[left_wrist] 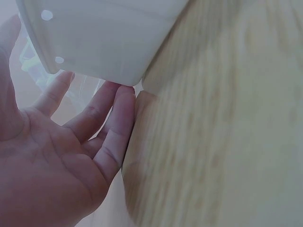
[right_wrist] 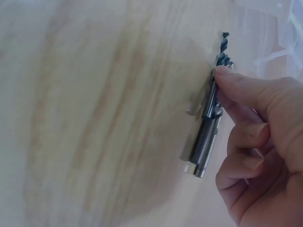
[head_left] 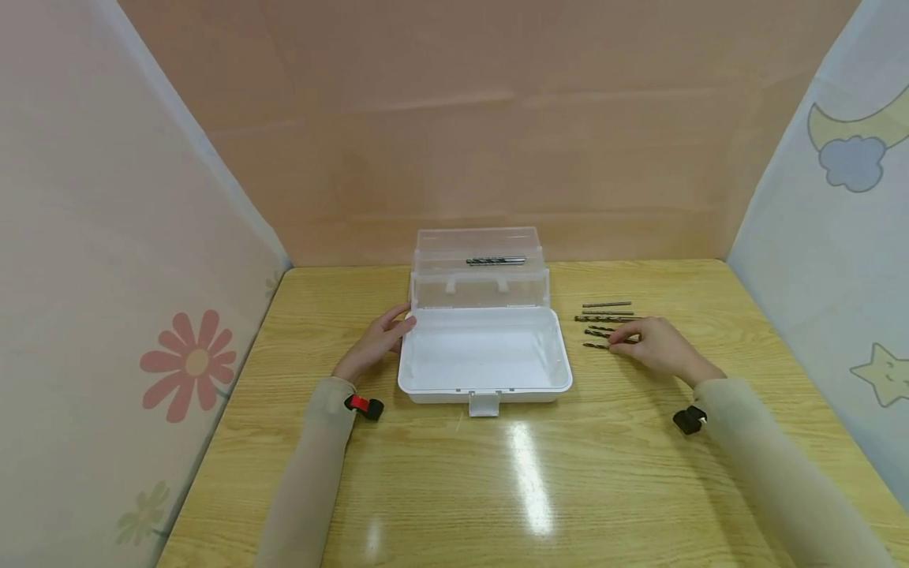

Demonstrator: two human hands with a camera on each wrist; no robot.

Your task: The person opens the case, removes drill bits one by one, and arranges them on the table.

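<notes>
Drill bits (head_left: 607,323) lie in a row under the right hand (head_left: 656,347), whose fingertips pinch one. Left hand (head_left: 376,341), fingers relaxed, touches the open white box (head_left: 484,359) beside it.

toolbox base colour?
White, with a clear lid; the toolbox shows best in the head view.

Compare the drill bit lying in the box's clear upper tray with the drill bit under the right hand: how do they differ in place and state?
The drill bit in the tray lies alone in the open white box, untouched. The drill bit at the right hand lies on the wooden table in a row with other bits, with the right hand touching it. Both are dark, slim and lie roughly crosswise.
</notes>
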